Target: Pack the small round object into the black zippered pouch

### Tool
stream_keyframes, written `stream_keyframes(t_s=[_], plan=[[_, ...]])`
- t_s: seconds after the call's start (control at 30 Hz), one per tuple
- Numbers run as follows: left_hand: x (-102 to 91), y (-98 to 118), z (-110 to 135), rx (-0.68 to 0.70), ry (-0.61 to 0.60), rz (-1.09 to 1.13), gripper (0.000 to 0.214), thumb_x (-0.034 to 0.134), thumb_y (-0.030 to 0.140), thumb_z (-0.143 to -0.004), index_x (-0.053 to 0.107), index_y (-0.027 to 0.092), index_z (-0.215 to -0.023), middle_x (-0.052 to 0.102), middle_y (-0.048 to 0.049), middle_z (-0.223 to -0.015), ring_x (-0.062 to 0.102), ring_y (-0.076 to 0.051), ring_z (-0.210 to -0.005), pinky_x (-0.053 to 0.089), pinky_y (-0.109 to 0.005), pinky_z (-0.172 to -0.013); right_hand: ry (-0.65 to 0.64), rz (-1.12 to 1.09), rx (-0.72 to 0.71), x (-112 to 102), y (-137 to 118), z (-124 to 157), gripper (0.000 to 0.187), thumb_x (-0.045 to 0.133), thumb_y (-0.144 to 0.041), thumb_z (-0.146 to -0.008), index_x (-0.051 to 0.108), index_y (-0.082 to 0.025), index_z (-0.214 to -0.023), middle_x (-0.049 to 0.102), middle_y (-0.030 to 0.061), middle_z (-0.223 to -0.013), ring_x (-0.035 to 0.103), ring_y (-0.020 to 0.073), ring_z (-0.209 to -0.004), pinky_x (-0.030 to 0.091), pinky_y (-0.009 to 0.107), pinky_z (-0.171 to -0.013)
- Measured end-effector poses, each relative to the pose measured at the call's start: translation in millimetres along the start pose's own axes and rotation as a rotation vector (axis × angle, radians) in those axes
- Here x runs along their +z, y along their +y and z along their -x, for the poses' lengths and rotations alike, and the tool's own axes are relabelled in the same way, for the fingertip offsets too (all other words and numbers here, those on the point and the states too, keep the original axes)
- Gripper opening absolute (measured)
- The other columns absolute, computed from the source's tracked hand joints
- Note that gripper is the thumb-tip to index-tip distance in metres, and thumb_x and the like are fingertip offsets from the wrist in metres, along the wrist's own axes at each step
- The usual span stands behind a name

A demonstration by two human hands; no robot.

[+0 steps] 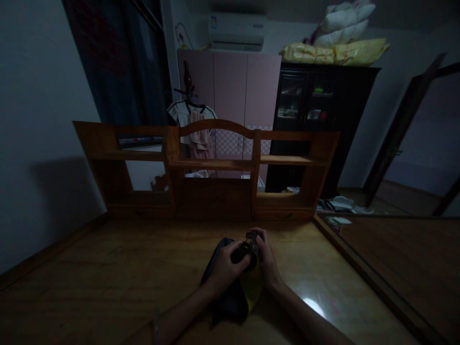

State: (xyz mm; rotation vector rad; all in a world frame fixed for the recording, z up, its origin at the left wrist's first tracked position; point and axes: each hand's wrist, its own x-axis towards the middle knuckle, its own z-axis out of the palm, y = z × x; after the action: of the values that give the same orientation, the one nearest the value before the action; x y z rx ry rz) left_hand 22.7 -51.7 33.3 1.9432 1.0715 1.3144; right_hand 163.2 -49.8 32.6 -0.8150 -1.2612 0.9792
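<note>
The room is dim. On the wooden bed platform (pixel 108 273) lies a dark cloth item with a yellow lining or part (pixel 251 287) showing at its lower right. My left hand (pixel 226 266) is curled over the cloth and grips a small dark object (pixel 247 251) on top of it. From the other side, my right hand (pixel 264 254) closes its fingers on the same small dark object. What that object is cannot be made out in this light.
A wooden headboard with open shelves (pixel 212 163) stands just beyond my hands. Behind it are a pink wardrobe (pixel 237 86), a dark glass-front cabinet (pixel 316 105) with bedding on top, hanging clothes (pixel 194 124) and an air conditioner (pixel 235 31). A door (pixel 402 129) stands open at right.
</note>
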Motion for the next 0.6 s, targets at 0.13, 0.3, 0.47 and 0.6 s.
stream_keyframes(t_s=[0.13,0.3,0.47,0.6], plan=[[1.3,3,-1,0.0,-0.086,0.032,0.02,0.064,0.021,-0.076,0.065,0.017,-0.096,0.069,-0.0021,-0.093,0.064,-0.019,-0.086,0.049,-0.027,-0.078,0.023,-0.007,0.028,-2,4,-2,0.029,0.042,-0.045,-0.092,0.054,-0.027,-0.111,0.058,0.0014,-0.101,0.054,0.0201,-0.093,0.041,0.031,-0.084],[2.8,3,-1,0.01,-0.088,0.005,0.027,0.069,0.019,-0.073,0.064,0.018,-0.099,0.068,-0.0027,-0.099,0.063,-0.02,-0.092,0.048,-0.031,-0.084,0.013,-0.035,0.043,-1,4,-3,0.035,0.036,-0.05,-0.093,0.052,-0.029,-0.115,0.057,0.0018,-0.106,0.054,0.0208,-0.1,0.04,0.033,-0.089],[4.9,0,1,0.082,-0.073,-0.044,0.027,0.07,0.019,-0.074,0.064,0.02,-0.1,0.067,-0.0048,-0.106,0.061,-0.022,-0.099,0.049,-0.036,-0.089,0.002,-0.118,0.079,-1,-1,-2,0.04,0.039,-0.056,-0.089,0.056,-0.029,-0.114,0.06,0.0024,-0.104,0.056,0.021,-0.096,0.043,0.034,-0.087],[4.8,-6,5,0.29,-0.013,-0.211,0.027,0.066,0.017,-0.077,0.061,0.019,-0.103,0.065,-0.0071,-0.107,0.059,-0.023,-0.104,0.047,-0.042,-0.093,-0.003,-0.172,0.104,-1,4,-10,0.039,0.041,-0.056,-0.088,0.057,-0.028,-0.111,0.063,0.0009,-0.094,0.058,0.0195,-0.089,0.044,0.033,-0.084]])
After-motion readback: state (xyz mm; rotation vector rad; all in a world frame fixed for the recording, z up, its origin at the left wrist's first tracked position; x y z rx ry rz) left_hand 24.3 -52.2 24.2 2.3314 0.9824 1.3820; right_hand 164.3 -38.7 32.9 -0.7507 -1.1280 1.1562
